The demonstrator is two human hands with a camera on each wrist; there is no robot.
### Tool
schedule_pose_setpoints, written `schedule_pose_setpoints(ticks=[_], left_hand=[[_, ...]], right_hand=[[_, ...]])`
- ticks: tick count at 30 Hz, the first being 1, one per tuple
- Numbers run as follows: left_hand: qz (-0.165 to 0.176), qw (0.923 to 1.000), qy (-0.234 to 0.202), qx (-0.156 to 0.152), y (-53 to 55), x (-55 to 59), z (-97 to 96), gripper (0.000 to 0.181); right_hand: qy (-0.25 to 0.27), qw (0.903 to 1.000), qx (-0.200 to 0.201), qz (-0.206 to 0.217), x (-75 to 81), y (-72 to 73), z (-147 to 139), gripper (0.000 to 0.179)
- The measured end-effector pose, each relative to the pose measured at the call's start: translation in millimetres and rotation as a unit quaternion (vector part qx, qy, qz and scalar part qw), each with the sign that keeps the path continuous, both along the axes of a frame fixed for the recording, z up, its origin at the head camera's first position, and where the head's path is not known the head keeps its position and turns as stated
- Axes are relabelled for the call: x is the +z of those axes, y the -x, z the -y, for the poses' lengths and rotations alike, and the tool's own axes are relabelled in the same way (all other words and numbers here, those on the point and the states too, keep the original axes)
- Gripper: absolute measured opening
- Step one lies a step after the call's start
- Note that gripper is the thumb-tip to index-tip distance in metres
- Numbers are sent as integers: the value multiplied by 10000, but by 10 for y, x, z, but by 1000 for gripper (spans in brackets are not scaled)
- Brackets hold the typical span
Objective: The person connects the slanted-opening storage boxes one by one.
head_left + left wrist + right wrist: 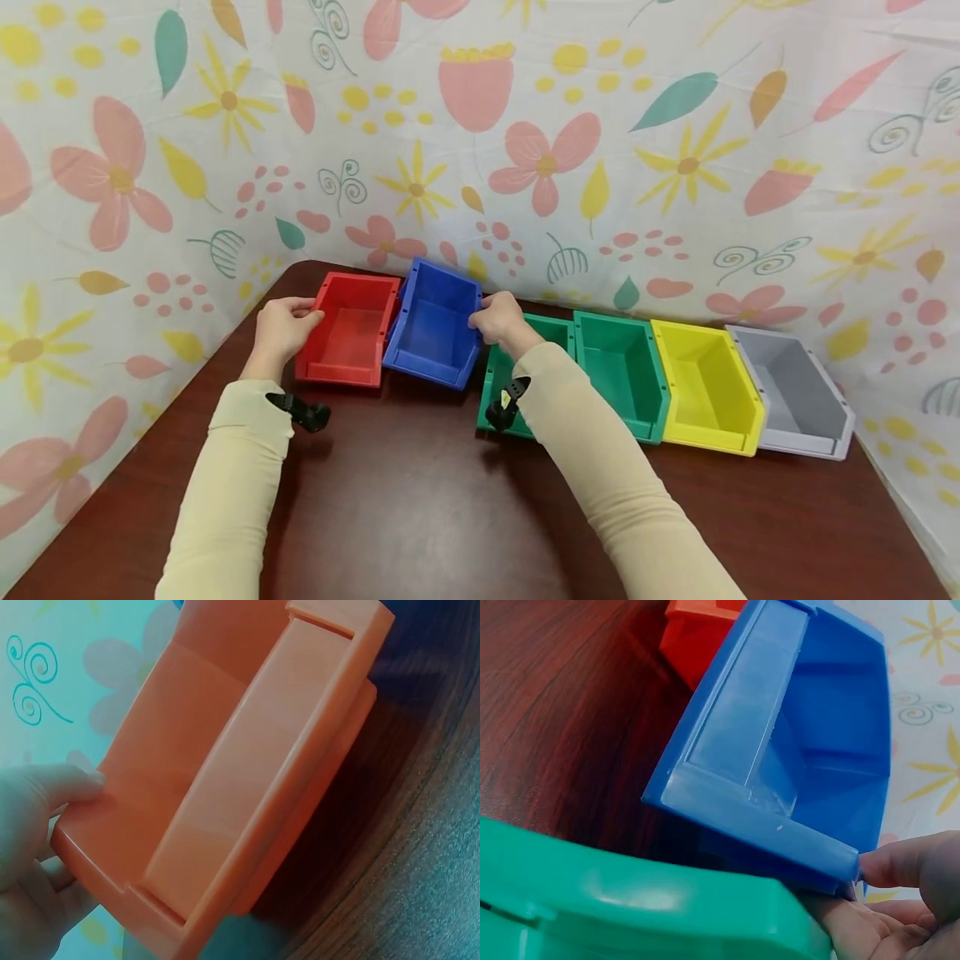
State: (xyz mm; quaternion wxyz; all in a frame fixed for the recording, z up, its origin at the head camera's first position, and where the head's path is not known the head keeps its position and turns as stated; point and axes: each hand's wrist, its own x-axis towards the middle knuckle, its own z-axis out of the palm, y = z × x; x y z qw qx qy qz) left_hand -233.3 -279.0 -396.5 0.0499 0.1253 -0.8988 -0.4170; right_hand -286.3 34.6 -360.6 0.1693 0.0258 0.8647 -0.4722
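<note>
My left hand (282, 332) grips the left rim of a red open-front bin (351, 333), its thumb over the inside of the wall and its fingers outside. In the left wrist view that red bin (202, 742) looks orange. With thumb and fingers my right hand (501, 320) pinches the right rim of a blue bin (437, 321), which sits askew beside the red one. The right wrist view shows the blue bin's corner (765, 825) between thumb and fingers, close by a green bin's edge (667, 900). My right forearm partly hides that green bin (498, 379).
A second green bin (618, 375), a yellow bin (705, 387) and a grey bin (791, 392) stand in a row to the right. A flower-patterned cloth (420, 167) hangs behind the dark wooden table (405, 500).
</note>
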Motion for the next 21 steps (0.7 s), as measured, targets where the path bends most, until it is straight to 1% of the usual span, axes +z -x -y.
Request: schedule_pose_setpoints(ticks=[2, 3, 5, 6, 7, 8, 9, 11, 12, 13, 14, 15, 18, 20, 21], left_hand=[[4, 10000, 9, -22, 13, 8, -14, 43], [25, 10000, 10, -26, 16, 13, -20, 44], [49, 10000, -5, -12, 14, 25, -27, 43], [57, 10000, -15, -7, 16, 30, -26, 43], [81, 10000, -21, -11, 10, 22, -30, 43], [97, 9999, -39, -15, 6, 16, -33, 43], [109, 9999, -55, -25, 5, 11, -36, 43], [84, 9999, -65, -29, 3, 20, -37, 43], [101, 9999, -73, -24, 3, 24, -39, 44], [126, 9999, -71, -18, 5, 27, -40, 44], [161, 9998, -69, -14, 8, 28, -42, 44], [195, 9998, -71, -7, 12, 29, -45, 44], [189, 9998, 40, -23, 23, 25, -63, 43], [110, 9998, 158, -51, 22, 15, -80, 42], [52, 9997, 236, -46, 17, 11, -90, 42]], right_hand=[[-50, 9999, 31, -108, 41, 5, -10, 57], [-137, 9998, 56, -142, 66, 6, -6, 46], [-394, 9988, 129, -252, 132, 8, 17, 13], [-558, 9977, 183, -341, 174, 12, 38, 13], [-737, 9961, 238, -414, 209, 8, 62, 27], [-958, 9936, 320, -505, 249, 9, 91, 37], [-1203, 9899, 447, -605, 293, 13, 122, 42], [-1572, 9817, 677, -841, 378, 23, 183, 40], [-1737, 9777, 797, -865, 405, 30, 207, 38], [-1883, 9741, 916, -854, 418, 33, 223, 31], [-2043, 9697, 1033, -851, 421, 36, 227, 28], [-2116, 9677, 1098, -815, 411, 38, 223, 27], [-2118, 9680, 1120, -744, 343, 21, 168, 27], [-2119, 9669, 1045, -967, 296, -12, 130, 33], [-2122, 9650, 1016, -1159, 278, -34, 122, 33]])
